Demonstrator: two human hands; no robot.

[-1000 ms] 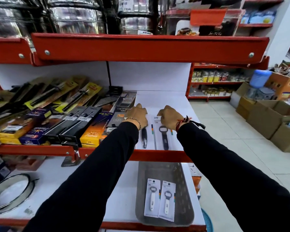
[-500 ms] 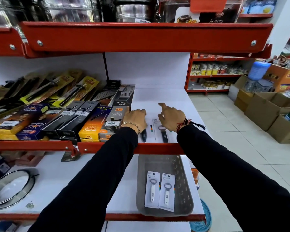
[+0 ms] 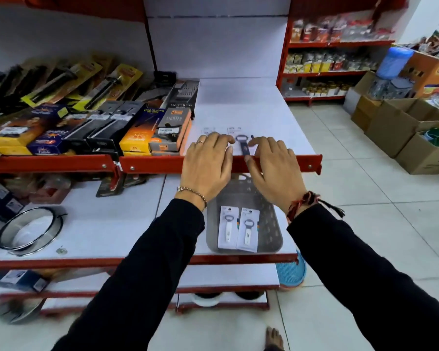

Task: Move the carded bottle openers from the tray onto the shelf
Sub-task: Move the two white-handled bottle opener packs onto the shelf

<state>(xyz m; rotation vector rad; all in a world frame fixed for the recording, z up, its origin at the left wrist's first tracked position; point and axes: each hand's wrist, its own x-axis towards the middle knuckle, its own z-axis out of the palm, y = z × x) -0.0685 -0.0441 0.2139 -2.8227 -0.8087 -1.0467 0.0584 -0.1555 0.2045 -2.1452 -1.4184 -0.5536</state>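
Two white carded bottle openers lie side by side in a grey perforated tray on the lower shelf. On the white upper shelf, near its red front lip, lie carded openers with dark handles, one partly hidden under my left hand. My left hand and my right hand hover palm down over the shelf's front edge, fingers spread, holding nothing.
Boxed lighters and knives crowd the upper shelf's left side. A round metal tin sits on the lower shelf at left. Cardboard boxes stand on the tiled floor at right. A blue basket sits under the shelf corner.
Both hands have drawn back from the carded openers on the upper shelf toward its front edge. The camera has tilted down, showing more of the lower shelves and floor.
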